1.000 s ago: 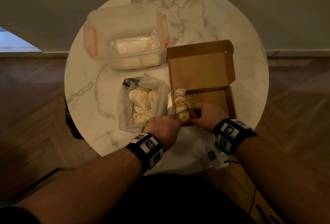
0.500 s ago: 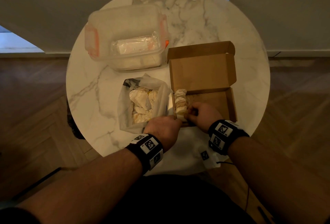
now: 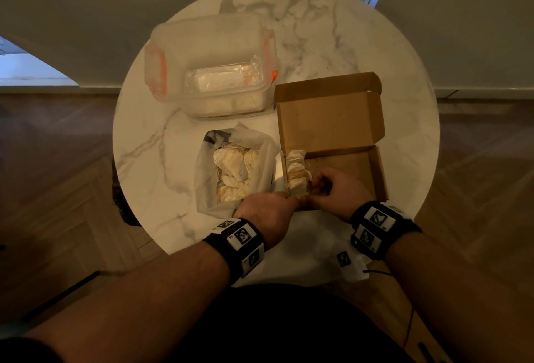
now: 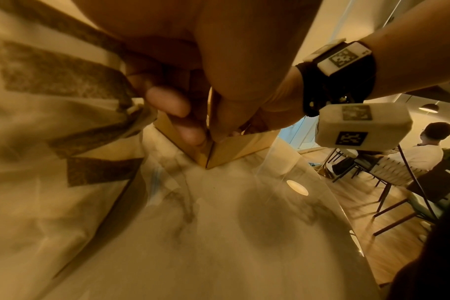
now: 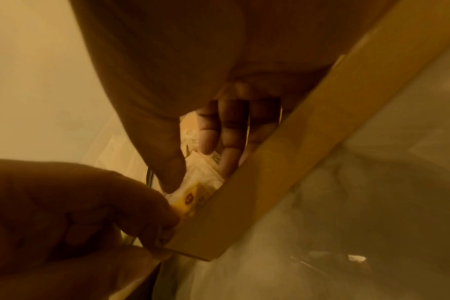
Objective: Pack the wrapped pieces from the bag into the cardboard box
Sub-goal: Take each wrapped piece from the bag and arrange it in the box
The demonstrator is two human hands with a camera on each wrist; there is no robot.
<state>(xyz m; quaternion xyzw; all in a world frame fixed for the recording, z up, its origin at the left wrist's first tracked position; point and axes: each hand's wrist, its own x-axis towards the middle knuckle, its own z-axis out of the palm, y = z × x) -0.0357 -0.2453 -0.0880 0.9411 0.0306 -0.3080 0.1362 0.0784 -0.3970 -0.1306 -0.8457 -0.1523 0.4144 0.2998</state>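
Both my hands work at the near left corner of the cardboard box [image 3: 358, 172]: my left hand [image 3: 267, 213] grips that corner, my right hand [image 3: 336, 189] pinches a wrapped piece [image 3: 297, 185] against the row standing inside. More pieces fill the bag [image 3: 231, 172] just left.

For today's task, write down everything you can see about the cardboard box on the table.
The cardboard box is plain brown and shallow, with its hinged lid standing open at the far side. It sits on the marble table, right of the bag. Wrapped pieces line its left wall. The left hand grips its near-left corner; the right hand reaches inside.
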